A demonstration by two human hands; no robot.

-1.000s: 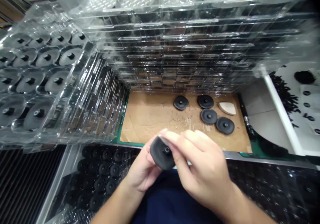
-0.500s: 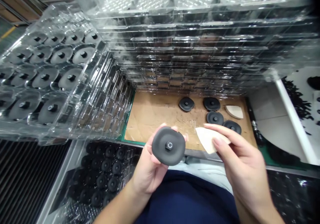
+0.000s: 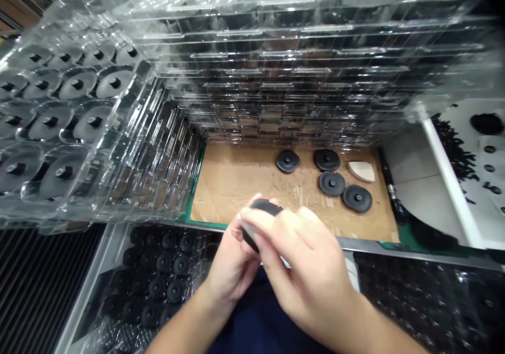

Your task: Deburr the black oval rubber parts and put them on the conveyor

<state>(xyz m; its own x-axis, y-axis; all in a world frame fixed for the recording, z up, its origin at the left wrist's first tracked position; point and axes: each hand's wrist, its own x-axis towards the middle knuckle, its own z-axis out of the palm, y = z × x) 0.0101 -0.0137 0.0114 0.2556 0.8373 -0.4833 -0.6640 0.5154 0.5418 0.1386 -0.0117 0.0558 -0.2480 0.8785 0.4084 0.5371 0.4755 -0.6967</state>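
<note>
My left hand (image 3: 232, 264) grips a round black disc (image 3: 261, 206) with a centre stud, held over the table's near edge. My right hand (image 3: 300, 262) lies over the disc's face, fingers pressed together and blurred; most of the disc is hidden under it. Whatever the right fingers hold against the disc cannot be seen. Several more black discs (image 3: 332, 183) lie on the brown cardboard mat (image 3: 232, 185), with a white wedge-shaped pad (image 3: 361, 171) beside them.
Tall stacks of clear plastic trays (image 3: 284, 75) wall the back and left; the left stack (image 3: 59, 128) holds discs in its pockets. A tray of black discs (image 3: 158, 270) sits low at the left. White surfaces with small black parts (image 3: 469, 149) lie at the right.
Half a second ago my right hand held a white wedge pad apart from the disc. Now it has come back left over the disc and covers it; the pad is out of sight.
</note>
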